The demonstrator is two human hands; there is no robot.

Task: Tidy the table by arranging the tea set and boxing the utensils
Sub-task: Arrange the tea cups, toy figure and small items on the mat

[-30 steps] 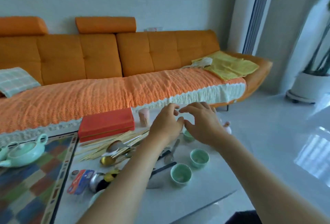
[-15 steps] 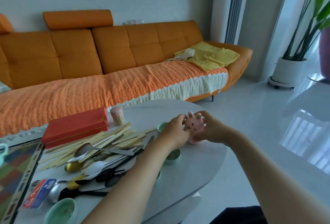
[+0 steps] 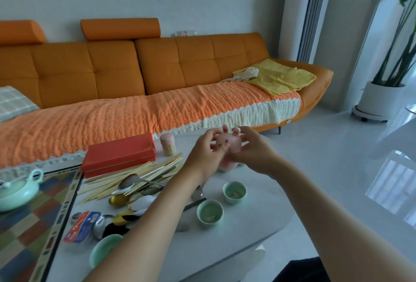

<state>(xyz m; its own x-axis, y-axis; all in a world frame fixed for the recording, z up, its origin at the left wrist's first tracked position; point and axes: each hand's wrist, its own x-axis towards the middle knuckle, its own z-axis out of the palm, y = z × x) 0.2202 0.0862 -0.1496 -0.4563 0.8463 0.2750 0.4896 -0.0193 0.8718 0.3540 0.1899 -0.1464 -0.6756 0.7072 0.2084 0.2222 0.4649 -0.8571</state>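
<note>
Left hand (image 3: 202, 153) and right hand (image 3: 252, 151) now pinch the pink rabbit holder (image 3: 229, 144), lifted above the table (image 3: 258, 214) at its far side; utensils (image 3: 135, 191) remain unboxed.

Green cups (image 3: 209, 213): three. Teapot (image 3: 15, 191): one. Red box (image 3: 119, 153): one. Toothpick jar (image 3: 167, 144): one. Pink eared pot (image 3: 230, 145): one. Blue-red packet (image 3: 82, 225): one. Chopsticks (image 3: 157, 167) and spoons (image 3: 128, 181): heaped, uncountable

Head-worn view, looking forward and down, table (image 3: 252, 225) close, sofa (image 3: 180, 63) beyond
</note>
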